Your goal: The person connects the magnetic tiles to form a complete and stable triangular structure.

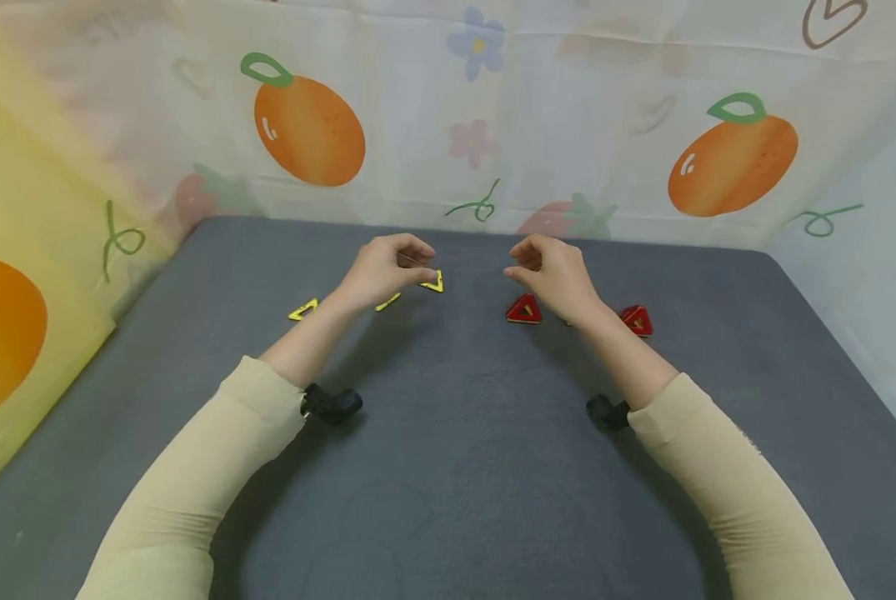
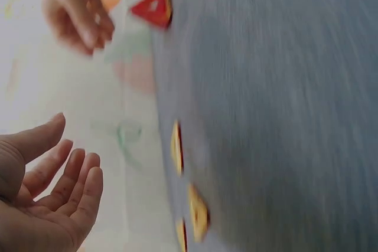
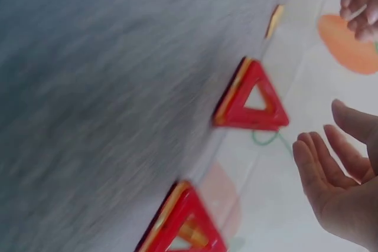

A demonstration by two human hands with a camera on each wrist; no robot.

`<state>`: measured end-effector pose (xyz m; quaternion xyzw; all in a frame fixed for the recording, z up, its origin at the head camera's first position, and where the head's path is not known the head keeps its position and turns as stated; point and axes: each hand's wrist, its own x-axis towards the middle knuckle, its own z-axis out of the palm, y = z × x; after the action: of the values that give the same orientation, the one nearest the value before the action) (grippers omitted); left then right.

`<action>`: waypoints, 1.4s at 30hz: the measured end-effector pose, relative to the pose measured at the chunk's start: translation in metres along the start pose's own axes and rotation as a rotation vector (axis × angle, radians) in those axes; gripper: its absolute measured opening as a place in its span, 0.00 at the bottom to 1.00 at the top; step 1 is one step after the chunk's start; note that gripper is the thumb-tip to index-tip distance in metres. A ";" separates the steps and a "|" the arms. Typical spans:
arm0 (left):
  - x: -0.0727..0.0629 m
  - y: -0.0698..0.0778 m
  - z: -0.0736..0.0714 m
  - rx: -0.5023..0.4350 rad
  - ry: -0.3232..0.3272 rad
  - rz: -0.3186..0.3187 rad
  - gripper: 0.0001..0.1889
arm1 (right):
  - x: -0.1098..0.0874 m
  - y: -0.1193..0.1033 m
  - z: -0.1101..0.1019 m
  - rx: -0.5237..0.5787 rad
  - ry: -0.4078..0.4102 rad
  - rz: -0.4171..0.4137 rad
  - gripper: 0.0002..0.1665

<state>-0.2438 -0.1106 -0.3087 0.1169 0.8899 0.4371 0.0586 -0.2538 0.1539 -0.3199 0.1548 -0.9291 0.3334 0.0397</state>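
Both hands are raised over the far part of the table with fingers loosely bent and nothing in them. My left hand [image 1: 387,268] is above the yellow triangle pieces; one yellow triangle [image 1: 439,287] shows just past its fingertips, a second yellow piece [image 1: 387,302] lies below it, and another yellow triangle [image 1: 297,316] sits to the left. On the other side, my right hand [image 1: 556,271] hovers near a red triangle [image 1: 524,319]. A second red triangle [image 1: 646,321] rests right of that wrist. In the right wrist view, the red triangle frame [image 3: 236,115] has a yellowish layer along its edge.
A dark grey tabletop [image 1: 448,467] stretches beneath both arms. Behind it hangs a pale curtain [image 1: 410,167] printed with oranges and flowers, and a yellow cloth [image 1: 42,183] borders the left. Black wrist cameras [image 1: 333,406] sit at the sleeve cuffs.
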 end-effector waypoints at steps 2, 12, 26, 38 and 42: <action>-0.006 -0.009 -0.018 0.008 0.022 -0.021 0.19 | 0.004 -0.006 0.003 0.009 -0.003 -0.006 0.18; -0.028 -0.071 -0.090 0.024 -0.045 -0.141 0.27 | 0.026 -0.036 0.023 0.061 -0.166 0.019 0.25; -0.038 -0.143 -0.113 0.060 -0.254 -0.194 0.33 | 0.046 -0.048 0.059 0.077 -0.372 0.147 0.35; -0.035 -0.140 -0.110 0.148 -0.285 -0.159 0.31 | 0.057 -0.045 0.074 -0.009 -0.433 0.122 0.35; -0.035 -0.139 -0.109 0.156 -0.288 -0.157 0.31 | 0.057 -0.043 0.077 -0.035 -0.441 0.107 0.33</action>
<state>-0.2540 -0.2854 -0.3520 0.1129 0.9098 0.3395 0.2102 -0.2926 0.0595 -0.3432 0.1738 -0.9278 0.2771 -0.1792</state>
